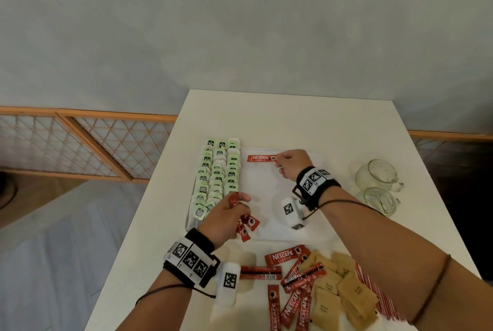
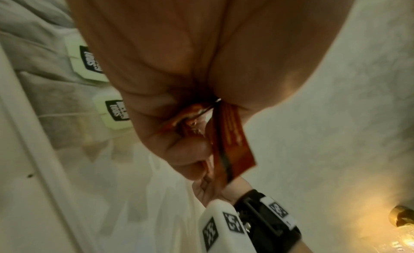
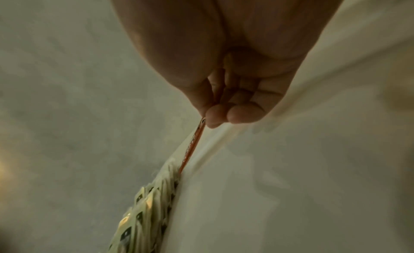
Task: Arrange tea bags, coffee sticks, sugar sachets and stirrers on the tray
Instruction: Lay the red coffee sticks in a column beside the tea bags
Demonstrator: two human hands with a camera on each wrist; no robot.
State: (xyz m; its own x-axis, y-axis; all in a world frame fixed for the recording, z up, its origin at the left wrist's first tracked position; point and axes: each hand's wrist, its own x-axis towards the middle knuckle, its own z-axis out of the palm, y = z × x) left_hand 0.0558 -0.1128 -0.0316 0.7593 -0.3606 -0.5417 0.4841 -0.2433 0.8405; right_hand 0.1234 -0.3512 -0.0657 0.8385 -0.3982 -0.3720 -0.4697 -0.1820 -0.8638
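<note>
A white tray (image 1: 266, 236) lies mid-table, with rows of green-tagged tea bags (image 1: 217, 175) along its left side. My right hand (image 1: 289, 163) pinches the end of one red coffee stick (image 1: 260, 158) over the tray's far left corner; the right wrist view shows that stick (image 3: 193, 141) edge-on between thumb and fingers. My left hand (image 1: 226, 217) grips a bunch of red coffee sticks (image 1: 246, 224) over the tray's near left part, seen close in the left wrist view as sticks (image 2: 233, 141) in the fist. Loose coffee sticks (image 1: 285, 257) lie on the table in front of the tray.
Brown sugar sachets (image 1: 344, 290) and red-striped stirrers (image 1: 378, 293) lie near the table's front right. Two glass mugs (image 1: 378, 175) stand right of the tray. The table's left edge (image 1: 149, 197) drops to the floor, with a wooden lattice rail (image 1: 93, 143) beyond.
</note>
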